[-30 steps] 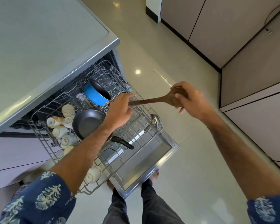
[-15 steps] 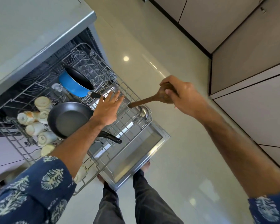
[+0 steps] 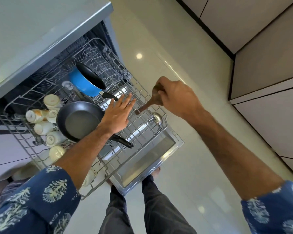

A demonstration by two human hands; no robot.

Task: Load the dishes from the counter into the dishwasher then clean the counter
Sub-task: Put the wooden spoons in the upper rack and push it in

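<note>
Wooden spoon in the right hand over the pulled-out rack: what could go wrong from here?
1. The right hand grips the wooden spoon by its bowl, handle down; the thin handle could slip through the open wire rack onto the door below.
2. The open left hand hovers near the handle tip and could get poked.
3. The spoon may knock the metal ladle at the rack's edge.

Bright even daylight, ceiling-light glare spots on glossy floor (image 3: 184, 102), wide-angle edge warping, lower-left corner blurred, maybe motion.
</note>
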